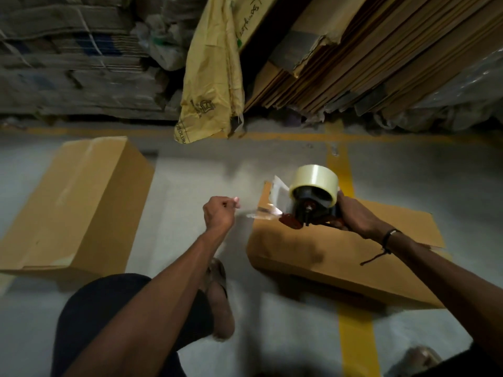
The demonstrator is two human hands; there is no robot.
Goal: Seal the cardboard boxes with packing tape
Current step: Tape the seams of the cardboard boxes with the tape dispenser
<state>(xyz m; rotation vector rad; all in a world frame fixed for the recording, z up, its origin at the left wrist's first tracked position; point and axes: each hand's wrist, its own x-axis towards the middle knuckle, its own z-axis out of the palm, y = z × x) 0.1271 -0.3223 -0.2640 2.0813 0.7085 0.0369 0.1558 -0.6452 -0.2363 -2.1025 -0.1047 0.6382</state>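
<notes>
Under your right hand (353, 213) lies the open cardboard box (326, 257); a taped box (79, 202) sits well left of your left hand (219, 214). Your right fingers wrap the tape dispenser (313, 197) above the box, while your left pinches the clear tape end (261, 213) drawn from it.

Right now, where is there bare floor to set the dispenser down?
Bare grey floor lies between the left box and the right box, ahead of the left hand. More lies right of the yellow line. The right hand grips the tape dispenser. Crowded along the stacked cardboard.
</notes>
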